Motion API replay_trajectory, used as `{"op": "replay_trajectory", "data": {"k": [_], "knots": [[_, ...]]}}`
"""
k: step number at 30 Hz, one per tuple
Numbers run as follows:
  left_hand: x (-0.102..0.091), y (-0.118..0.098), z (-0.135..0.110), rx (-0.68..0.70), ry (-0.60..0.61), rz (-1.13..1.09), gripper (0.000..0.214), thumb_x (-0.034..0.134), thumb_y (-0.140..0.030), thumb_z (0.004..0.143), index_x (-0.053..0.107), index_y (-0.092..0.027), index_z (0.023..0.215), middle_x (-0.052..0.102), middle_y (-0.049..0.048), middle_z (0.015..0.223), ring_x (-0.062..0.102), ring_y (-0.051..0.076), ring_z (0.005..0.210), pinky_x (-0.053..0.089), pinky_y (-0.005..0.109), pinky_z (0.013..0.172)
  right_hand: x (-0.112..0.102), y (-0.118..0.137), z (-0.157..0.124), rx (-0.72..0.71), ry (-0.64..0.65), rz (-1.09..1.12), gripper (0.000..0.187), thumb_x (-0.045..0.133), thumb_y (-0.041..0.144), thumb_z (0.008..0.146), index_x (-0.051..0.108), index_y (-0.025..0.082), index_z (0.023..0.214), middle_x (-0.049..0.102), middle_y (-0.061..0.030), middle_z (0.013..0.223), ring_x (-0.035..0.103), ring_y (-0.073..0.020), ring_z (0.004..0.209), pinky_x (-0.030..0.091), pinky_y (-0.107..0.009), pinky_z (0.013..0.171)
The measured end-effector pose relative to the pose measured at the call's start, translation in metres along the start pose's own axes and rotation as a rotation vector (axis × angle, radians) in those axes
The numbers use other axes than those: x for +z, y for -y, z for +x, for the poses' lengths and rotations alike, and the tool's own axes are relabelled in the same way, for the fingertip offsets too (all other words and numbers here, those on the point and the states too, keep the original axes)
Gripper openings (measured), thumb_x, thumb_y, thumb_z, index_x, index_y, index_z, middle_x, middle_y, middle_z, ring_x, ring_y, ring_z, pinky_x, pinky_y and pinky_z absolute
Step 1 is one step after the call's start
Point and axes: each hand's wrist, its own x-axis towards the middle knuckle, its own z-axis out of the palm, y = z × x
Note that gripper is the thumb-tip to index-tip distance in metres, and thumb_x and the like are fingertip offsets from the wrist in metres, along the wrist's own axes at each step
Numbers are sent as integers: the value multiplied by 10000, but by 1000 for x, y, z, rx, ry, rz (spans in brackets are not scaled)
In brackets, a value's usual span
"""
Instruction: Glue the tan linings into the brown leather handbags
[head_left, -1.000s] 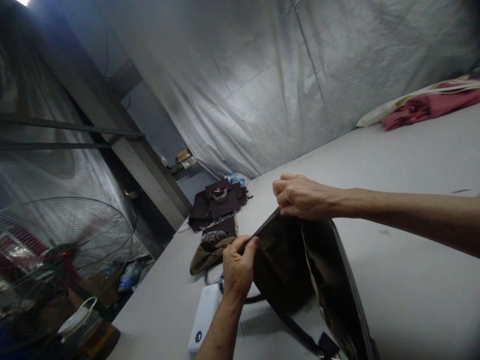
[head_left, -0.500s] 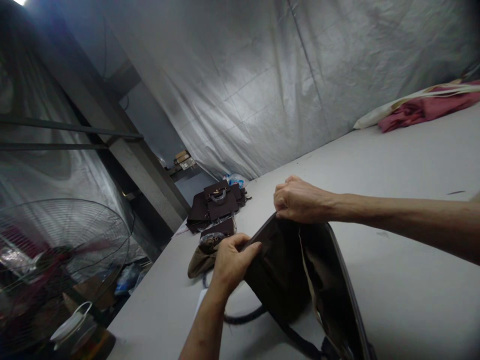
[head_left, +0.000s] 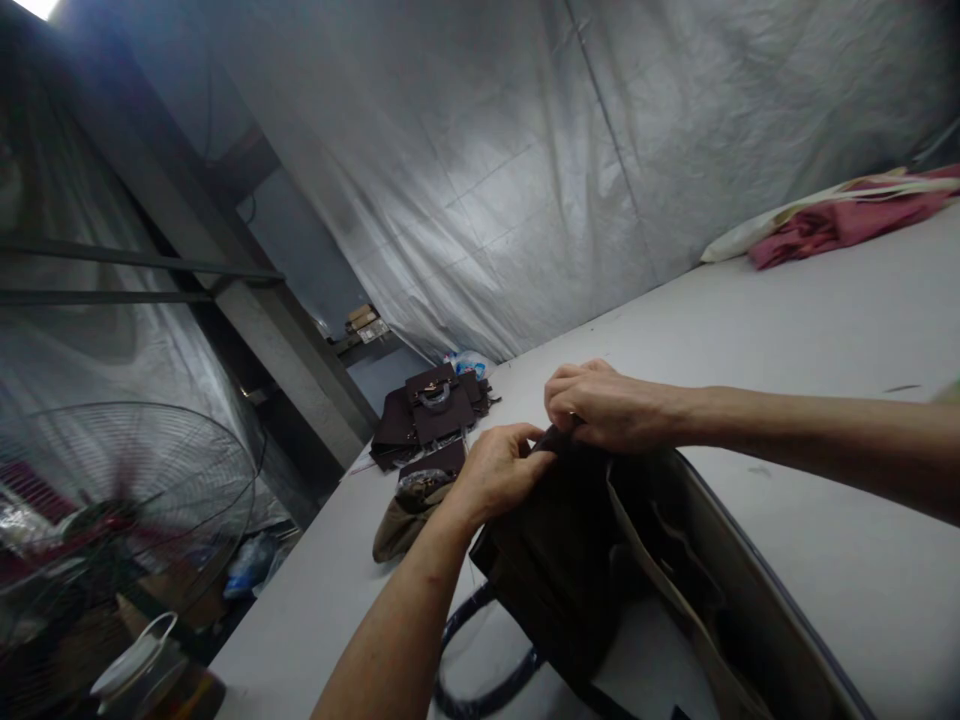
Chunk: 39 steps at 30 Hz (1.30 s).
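Bag (head_left: 551, 570), one, dark brown, mouth open, tilted; situated on the tabletop (head_left: 817, 340), inward of the left edge and short of the far edge. Left hand (head_left: 499, 470): grip closed on the bag's rim, thumb uppermost. Right hand (head_left: 611, 408): grip closed on the same rim, just beside. Handle (head_left: 519, 682), looped, dark (wrapping glossy). Dark bags (head_left: 442, 415), several, piled toward the far left corner. Reddish cloth (head_left: 840, 225), bunched, along the far edge.
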Motion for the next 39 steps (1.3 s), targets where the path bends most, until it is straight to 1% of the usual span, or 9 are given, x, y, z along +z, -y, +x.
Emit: {"op": "replay_trajectory", "data": {"k": [7, 12, 15, 19, 26, 29, 33, 36, 39], "knots": [[2, 1, 0, -30, 3, -85, 365, 614, -319, 815, 723, -224, 1150, 727, 21, 825, 629, 165, 709, 475, 247, 667, -2, -4, -1, 45, -57, -49, 133, 593, 96, 704, 670, 192, 755, 687, -55, 940, 527, -240, 1023, 317, -325, 771], [4, 2, -1, -41, 14, -146, 358, 602, -313, 812, 724, -228, 1138, 706, 15, 787, 595, 143, 637, 421, 228, 580, -6, -4, -6, 36, -45, -60, 119, 604, 88, 702, 672, 181, 731, 689, -68, 904, 559, -233, 988, 373, -300, 776], [4, 0, -2, -53, 21, -194, 345, 603, -320, 809, 728, -226, 1117, 695, 12, 763, 591, 137, 618, 402, 221, 555, -10, 1, -7, 108, -22, -64, 131, 592, 105, 739, 704, 173, 747, 700, -82, 871, 599, -219, 916, 400, -278, 755], [5, -2, -2, -81, 35, -247, 352, 615, -343, 806, 725, -220, 1117, 685, 12, 742, 591, 133, 603, 403, 215, 540, -12, 6, -6, 199, 4, -99, 157, 594, 151, 762, 739, 173, 817, 713, -91, 875, 632, -214, 853, 401, -263, 702], [2, -8, -5, -143, 72, -384, 347, 625, -278, 761, 710, -201, 1089, 665, 7, 734, 582, 126, 579, 408, 210, 519, -11, 6, -3, 209, 16, -157, 165, 558, 192, 782, 719, 172, 817, 712, -109, 881, 634, -228, 826, 363, -268, 631], [2, -6, 4, -144, 79, -423, 298, 662, -252, 713, 708, -167, 995, 664, 14, 754, 583, 127, 608, 428, 217, 554, -8, 6, -2, 219, -16, -102, 121, 590, 217, 760, 670, 171, 838, 700, -89, 844, 612, -210, 764, 329, -261, 589], [8, -2, 27, -96, 33, -351, 218, 707, -324, 704, 681, -131, 803, 629, 10, 704, 540, 116, 620, 400, 219, 579, -4, 5, 3, 262, -58, 3, 118, 603, 187, 727, 619, 171, 843, 664, -42, 739, 564, -166, 660, 297, -250, 541], [11, 0, 35, -102, -14, -241, 172, 687, -307, 712, 678, -135, 713, 591, -8, 631, 493, 100, 582, 359, 215, 555, -7, -1, 5, 284, -39, 237, 95, 606, 174, 714, 616, 167, 808, 667, -25, 742, 575, -150, 675, 348, -235, 556], [0, 7, 29, -191, -144, -152, 153, 692, -298, 676, 666, -151, 643, 594, -11, 599, 506, 109, 561, 338, 215, 513, -16, -13, -5, 270, -64, 538, 200, 628, 300, 768, 648, 158, 908, 713, -49, 913, 630, -171, 824, 448, -248, 683]]}}
